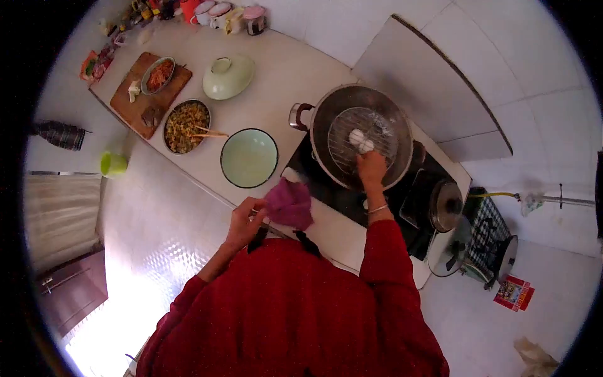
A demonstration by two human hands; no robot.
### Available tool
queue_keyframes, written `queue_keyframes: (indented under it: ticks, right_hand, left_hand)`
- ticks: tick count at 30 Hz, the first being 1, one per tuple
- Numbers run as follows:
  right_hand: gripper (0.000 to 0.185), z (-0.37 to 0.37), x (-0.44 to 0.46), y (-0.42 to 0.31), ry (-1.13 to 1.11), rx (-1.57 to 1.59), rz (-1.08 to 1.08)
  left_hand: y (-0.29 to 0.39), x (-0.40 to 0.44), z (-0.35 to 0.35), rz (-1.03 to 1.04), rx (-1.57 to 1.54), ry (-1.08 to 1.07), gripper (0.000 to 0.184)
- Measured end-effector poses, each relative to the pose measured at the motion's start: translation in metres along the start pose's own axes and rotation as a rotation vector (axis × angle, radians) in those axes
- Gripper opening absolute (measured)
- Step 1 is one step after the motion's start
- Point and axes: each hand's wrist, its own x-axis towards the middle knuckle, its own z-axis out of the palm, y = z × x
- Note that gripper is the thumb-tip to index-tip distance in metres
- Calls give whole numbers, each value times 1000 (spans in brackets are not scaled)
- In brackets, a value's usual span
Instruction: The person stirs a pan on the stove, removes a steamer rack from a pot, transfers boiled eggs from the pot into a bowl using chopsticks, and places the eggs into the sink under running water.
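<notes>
A large metal pot [326,119] stands on the stove with a round wire rack [342,135] inside it. Two white, egg-shaped things [357,137] rest together on that rack. My right hand [372,168] reaches down into the pot, its fingers closed at the nearer white thing; the fingertips are partly hidden. Between the fingers of my left hand [247,220] is the edge of a purple cloth [290,204], which lies over the counter's front edge. Left of the pot sits a pale green enamel bowl [249,158].
A bowl of chopped food [183,129] with chopsticks [210,133] and a green lid [229,78] stand to the left. Behind them, a cutting board [138,110] holds a dish [158,75]. A lidded pan [446,207] sits at the stove's right. Jars [254,22] line the back.
</notes>
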Motion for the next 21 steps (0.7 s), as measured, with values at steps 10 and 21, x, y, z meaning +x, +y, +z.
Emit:
queue_keyframes:
  ticks: [10, 21]
  right_hand:
    - [22, 0, 8, 5, -42, 39, 61]
    - [16, -67, 9, 18, 141, 48, -237]
  left_hand:
    - [12, 1, 28, 56, -37, -6, 16]
    - [15, -7, 35, 47, -12, 36, 16]
